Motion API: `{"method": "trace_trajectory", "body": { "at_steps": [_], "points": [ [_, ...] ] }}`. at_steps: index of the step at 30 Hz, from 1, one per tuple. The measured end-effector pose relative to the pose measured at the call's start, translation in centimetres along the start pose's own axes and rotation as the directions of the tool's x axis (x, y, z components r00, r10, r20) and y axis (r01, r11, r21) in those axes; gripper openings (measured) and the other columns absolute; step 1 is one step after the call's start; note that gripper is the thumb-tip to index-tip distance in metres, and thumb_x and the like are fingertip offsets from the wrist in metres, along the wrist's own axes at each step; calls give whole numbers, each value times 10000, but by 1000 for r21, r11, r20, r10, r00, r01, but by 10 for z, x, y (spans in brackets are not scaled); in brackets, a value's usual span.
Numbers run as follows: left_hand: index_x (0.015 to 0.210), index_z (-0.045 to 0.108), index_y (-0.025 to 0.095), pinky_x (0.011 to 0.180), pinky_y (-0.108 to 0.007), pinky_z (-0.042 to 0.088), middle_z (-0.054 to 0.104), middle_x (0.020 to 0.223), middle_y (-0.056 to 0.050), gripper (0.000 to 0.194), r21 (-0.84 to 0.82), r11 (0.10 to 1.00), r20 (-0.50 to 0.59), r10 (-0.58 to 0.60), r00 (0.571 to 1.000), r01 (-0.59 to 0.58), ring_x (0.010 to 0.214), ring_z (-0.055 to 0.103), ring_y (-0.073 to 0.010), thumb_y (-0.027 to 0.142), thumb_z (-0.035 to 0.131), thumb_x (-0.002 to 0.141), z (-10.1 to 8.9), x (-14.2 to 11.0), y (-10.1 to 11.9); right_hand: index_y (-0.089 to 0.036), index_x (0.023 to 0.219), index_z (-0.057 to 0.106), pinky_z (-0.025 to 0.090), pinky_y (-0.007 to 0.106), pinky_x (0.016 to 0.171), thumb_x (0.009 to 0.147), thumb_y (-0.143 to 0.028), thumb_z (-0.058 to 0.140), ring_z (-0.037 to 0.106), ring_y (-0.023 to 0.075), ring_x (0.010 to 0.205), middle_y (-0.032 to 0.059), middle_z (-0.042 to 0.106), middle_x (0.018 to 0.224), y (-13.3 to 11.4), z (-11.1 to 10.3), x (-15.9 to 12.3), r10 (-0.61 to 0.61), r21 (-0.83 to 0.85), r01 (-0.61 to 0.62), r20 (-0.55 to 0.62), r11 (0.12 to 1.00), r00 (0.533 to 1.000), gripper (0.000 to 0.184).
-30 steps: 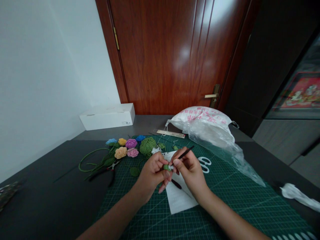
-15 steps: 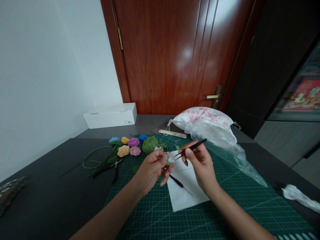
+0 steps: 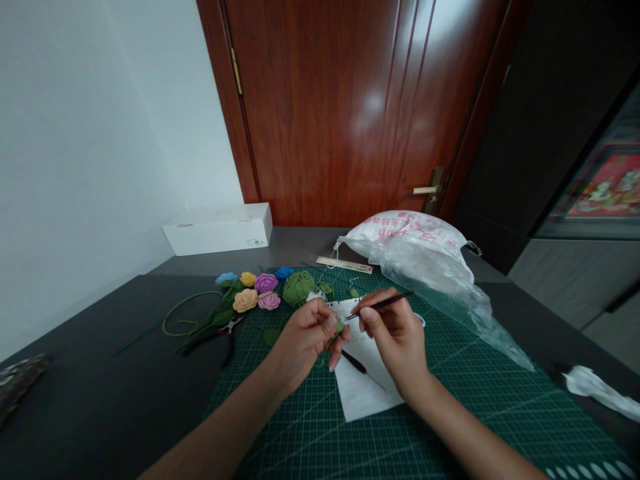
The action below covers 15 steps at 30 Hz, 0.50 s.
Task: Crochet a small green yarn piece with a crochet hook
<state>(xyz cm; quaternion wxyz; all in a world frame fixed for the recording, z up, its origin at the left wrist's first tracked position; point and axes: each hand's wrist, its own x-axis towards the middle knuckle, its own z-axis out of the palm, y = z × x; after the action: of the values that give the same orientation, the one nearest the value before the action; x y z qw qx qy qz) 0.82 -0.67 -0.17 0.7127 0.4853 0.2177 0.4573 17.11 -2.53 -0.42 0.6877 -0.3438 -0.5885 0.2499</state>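
Note:
My left hand (image 3: 303,343) pinches a small green crochet piece (image 3: 339,327) between thumb and fingers, above a white paper sheet (image 3: 367,387) on the green cutting mat (image 3: 450,407). My right hand (image 3: 395,333) grips a thin black crochet hook (image 3: 385,305), its tip pointing left at the green piece. A second dark hook (image 3: 354,362) lies on the paper below the hands. A ball of green yarn (image 3: 298,287) sits just beyond my left hand.
Crocheted roses (image 3: 255,291) with green stems and wire (image 3: 185,317) lie left of the mat, beside pliers (image 3: 220,337). A plastic bag (image 3: 420,257) and ruler (image 3: 344,265) lie at the back. A white box (image 3: 218,229) stands by the wall, before a wooden door (image 3: 345,107).
My right hand has come back down and left, bringing the hook tip to the green piece again. My left hand has stayed roughly in place.

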Motion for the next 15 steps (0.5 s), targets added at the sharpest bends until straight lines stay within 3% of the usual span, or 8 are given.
{"method": "trace_trajectory", "body": {
  "at_steps": [6, 15],
  "points": [
    [833, 518, 192, 382, -175, 438, 715, 728, -46, 367, -1, 1000, 15, -4, 1000, 4, 520, 577, -120, 367, 838, 793, 2, -1, 0, -229, 829, 606, 425, 228, 443, 900, -411, 724, 537, 119, 487, -40, 608, 597, 4, 0, 4, 185, 150, -182, -8, 972, 983, 228],
    [839, 507, 197, 342, -119, 308, 687, 653, -13, 315, 4, 999, -20, -33, 999, 33, 412, 463, -63, 335, 790, 840, 3, -3, -2, -212, 764, 557, 360, 193, 386, 795, -456, 816, 463, 74, 418, -31, 657, 639, 5, 5, 9, 346, 383, -379, 155, 842, 925, 358]
  ]
}}
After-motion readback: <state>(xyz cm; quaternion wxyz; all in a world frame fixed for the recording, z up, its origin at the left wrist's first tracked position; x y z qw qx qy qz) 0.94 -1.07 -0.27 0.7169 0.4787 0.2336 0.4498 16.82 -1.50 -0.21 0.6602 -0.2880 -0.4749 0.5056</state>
